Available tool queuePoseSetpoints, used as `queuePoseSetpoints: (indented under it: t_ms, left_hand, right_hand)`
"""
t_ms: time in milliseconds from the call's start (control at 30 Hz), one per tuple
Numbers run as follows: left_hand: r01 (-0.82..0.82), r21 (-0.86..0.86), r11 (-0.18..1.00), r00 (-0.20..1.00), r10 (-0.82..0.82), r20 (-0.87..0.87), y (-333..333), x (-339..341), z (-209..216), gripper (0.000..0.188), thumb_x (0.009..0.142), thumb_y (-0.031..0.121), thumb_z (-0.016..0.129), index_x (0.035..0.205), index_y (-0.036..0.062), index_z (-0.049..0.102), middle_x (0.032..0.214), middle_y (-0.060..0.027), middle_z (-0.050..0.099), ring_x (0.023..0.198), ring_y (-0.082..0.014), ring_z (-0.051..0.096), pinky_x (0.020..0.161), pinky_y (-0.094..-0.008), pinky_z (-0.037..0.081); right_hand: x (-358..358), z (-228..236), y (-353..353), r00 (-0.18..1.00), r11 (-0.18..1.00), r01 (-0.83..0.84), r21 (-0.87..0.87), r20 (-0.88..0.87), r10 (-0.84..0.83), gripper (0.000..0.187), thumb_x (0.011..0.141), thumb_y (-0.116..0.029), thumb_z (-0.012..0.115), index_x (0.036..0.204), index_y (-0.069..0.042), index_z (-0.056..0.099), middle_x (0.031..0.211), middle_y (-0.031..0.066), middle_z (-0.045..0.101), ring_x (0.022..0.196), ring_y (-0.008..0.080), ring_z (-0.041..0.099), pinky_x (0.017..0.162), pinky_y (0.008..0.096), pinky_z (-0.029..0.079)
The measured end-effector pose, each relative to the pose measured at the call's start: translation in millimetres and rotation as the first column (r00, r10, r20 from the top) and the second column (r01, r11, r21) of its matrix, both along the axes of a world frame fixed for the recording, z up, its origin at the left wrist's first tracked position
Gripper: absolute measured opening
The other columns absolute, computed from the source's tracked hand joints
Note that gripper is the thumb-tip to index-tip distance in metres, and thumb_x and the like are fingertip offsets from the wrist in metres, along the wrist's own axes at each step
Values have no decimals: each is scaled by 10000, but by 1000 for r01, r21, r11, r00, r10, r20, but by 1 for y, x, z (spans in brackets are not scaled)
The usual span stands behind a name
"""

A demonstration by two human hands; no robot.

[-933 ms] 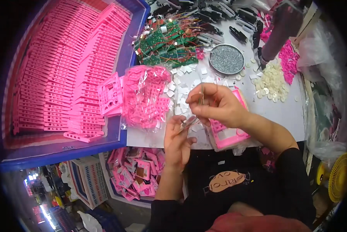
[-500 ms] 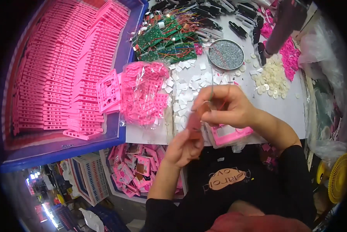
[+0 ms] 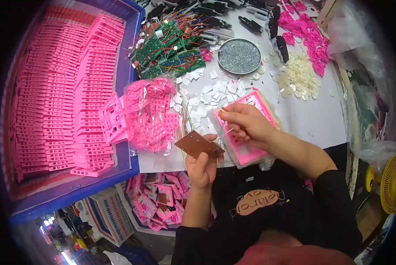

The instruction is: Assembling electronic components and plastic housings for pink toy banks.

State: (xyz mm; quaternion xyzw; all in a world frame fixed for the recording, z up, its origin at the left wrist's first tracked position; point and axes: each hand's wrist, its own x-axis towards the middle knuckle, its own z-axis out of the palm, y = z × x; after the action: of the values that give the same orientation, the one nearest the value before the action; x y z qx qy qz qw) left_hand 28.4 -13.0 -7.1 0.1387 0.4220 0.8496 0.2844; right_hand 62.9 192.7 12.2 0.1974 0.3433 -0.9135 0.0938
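Observation:
My left hand (image 3: 199,171) is closed on the edge of a brown circuit board (image 3: 194,142), thumb on the near side and fingers behind it. The board is tilted, its copper-brown face toward me. To its right, my right hand (image 3: 253,123) pinches a small copper-coloured piece (image 3: 224,111), whose exact kind is too small to tell. A pale wire (image 3: 225,133) runs between the board and the right hand. Beneath that hand lies a pink plastic frame (image 3: 251,156) on clear plastic wrapping, partly covered by the fingers.
Left stands a blue crate (image 3: 135,160) of stacked pink frames, beside a clear bag of pink parts (image 3: 150,115). Green wired boards (image 3: 162,48), white squares (image 3: 220,90), a round tin of grey granules (image 3: 240,56) and cream discs (image 3: 300,76) lie behind. Below is a bin of pink assemblies (image 3: 160,201).
My hands have moved apart. The board has tilted so its brown face shows, and my right hand has shifted right of it. My head view has also shifted, uncovering more of the pink frame.

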Motion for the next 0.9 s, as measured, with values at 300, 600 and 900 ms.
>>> queuePoseSetpoints:
  t_ms: [300,600,900]
  left_hand:
    - [-91,135,987,994,97,-39,-4,-6,-8,397,999,204,593,1339,11,522,1378,-216,559,1001,-261,627,734,-368,536]
    - [-141,16,990,907,135,-398,1,-9,3,383,985,171,596,1285,-63,560,1216,-275,648,1030,-346,661,712,-413,591]
    - [-144,-241,960,953,69,-294,-20,-6,6,282,999,83,565,1234,-71,582,1082,-190,682,873,-242,674,686,-342,573]
  right_hand:
    - [2,7,-7,998,970,9,243,-57,5,381,984,-314,684,693,-106,551,541,-43,474,428,31,376,398,223,270]
    - [-23,-15,-17,884,636,-320,702,-19,466,307,909,-258,704,721,-24,636,583,6,557,518,80,501,465,291,365]
    - [113,19,25,984,601,123,790,-177,31,366,976,-224,678,681,-39,565,566,-28,504,544,37,432,483,259,329]
